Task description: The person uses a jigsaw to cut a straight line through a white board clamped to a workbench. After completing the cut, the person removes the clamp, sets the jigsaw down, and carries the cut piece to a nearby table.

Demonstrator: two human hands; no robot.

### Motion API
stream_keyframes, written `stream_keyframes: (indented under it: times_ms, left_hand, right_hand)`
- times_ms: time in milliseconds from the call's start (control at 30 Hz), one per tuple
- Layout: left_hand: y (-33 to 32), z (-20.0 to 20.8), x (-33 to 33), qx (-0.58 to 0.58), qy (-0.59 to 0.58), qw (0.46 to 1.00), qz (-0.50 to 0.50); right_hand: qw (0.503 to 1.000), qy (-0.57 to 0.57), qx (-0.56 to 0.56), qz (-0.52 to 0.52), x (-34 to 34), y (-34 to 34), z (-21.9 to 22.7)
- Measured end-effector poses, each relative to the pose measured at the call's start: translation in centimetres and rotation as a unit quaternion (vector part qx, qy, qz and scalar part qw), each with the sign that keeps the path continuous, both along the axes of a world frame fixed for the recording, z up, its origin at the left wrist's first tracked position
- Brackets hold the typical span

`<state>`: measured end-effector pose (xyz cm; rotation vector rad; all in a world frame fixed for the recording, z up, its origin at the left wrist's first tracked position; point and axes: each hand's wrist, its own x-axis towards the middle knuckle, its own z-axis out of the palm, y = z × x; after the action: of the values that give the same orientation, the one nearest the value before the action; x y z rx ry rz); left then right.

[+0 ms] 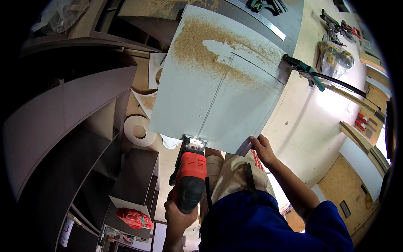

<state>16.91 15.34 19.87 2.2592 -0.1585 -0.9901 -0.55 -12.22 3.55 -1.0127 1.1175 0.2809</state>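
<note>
My left hand (180, 216) is wrapped round the rear of a red and black jigsaw (193, 172). A small light glows at the jigsaw's front, where its metal shoe meets the near edge of a white board (180, 105). My right hand (261, 148) grips the board's near right corner. A thin straight line runs up the board from the jigsaw. It reaches a darker slanting cut near the far right, and sawdust (197, 38) is spread over the far part. A green and black clamp (308, 73) grips the board's right edge. The saw blade is too small to make out.
Dark cabinets (42, 168) stand to the left, with a red plastic bag (134, 218) on a lower shelf. A ring-shaped offcut (138, 131) lies beside the board. Beyond it are a metal ruler (262, 21) and tools. A plastic-wrapped bundle (336, 56) sits on the floor at right.
</note>
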Motion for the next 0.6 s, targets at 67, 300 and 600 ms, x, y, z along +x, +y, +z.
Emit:
stream_keyframes:
  times_ms: [67,300,600]
  left_hand:
    - [0.01,0.01,0.03,0.003,0.007,1.0,-0.003]
    - [0.38,-0.2,0.0,0.005,0.034,0.999,-0.007]
    - [0.24,-0.21,0.19,-0.004,0.017,1.0,-0.018]
  right_hand:
    - [1.0,0.0,0.0,0.005,-0.03,-0.05,0.01]
    - [1.0,-0.012,0.01,-0.016,-0.67,0.14,-0.81]
    - [1.0,-0.001,0.006,-0.001,-0.22,-0.01,-0.28]
